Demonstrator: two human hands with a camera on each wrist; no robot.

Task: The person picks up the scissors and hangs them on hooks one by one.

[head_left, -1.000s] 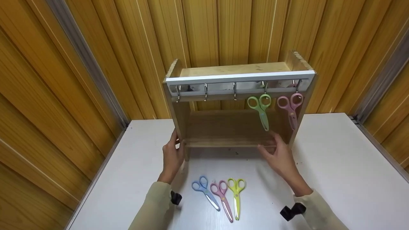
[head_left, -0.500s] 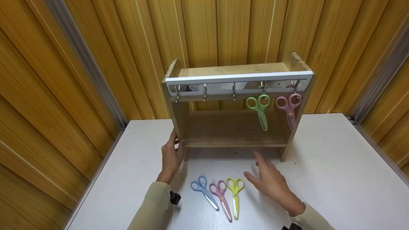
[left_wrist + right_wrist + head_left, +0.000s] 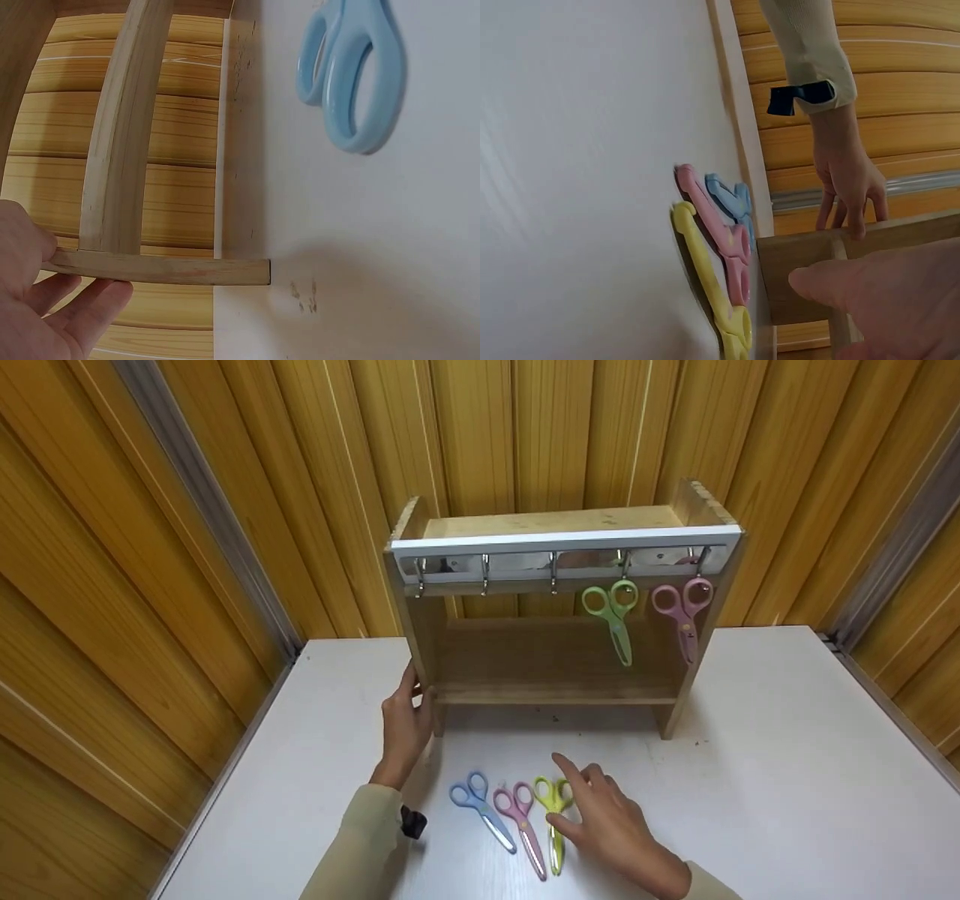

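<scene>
A small wooden shelf (image 3: 555, 696) stands at the back, with a rail of metal hooks (image 3: 521, 562) across its front. My left hand (image 3: 403, 735) grips its left side panel (image 3: 172, 268), thumb on one face and fingers on the other. Over the yellow scissors (image 3: 555, 851) hovers my right hand (image 3: 615, 821), fingers extended and apart, partly covering the handles. Pink scissors (image 3: 523, 825) and blue scissors (image 3: 484, 814) lie just left of them on the table. Green scissors (image 3: 617, 626) and another pink pair (image 3: 684, 619) hang from the two rightmost hooks.
The white table (image 3: 787, 780) runs back to a yellow wood-panelled wall (image 3: 547, 435). Metal strips (image 3: 217, 510) line the corners. The hooks left of the green scissors bear nothing. Small dark specks dot the table near the shelf's feet.
My right hand has left the shelf's lower board at the right and come down and leftward to the yellow scissors. My left hand has stayed on the side panel.
</scene>
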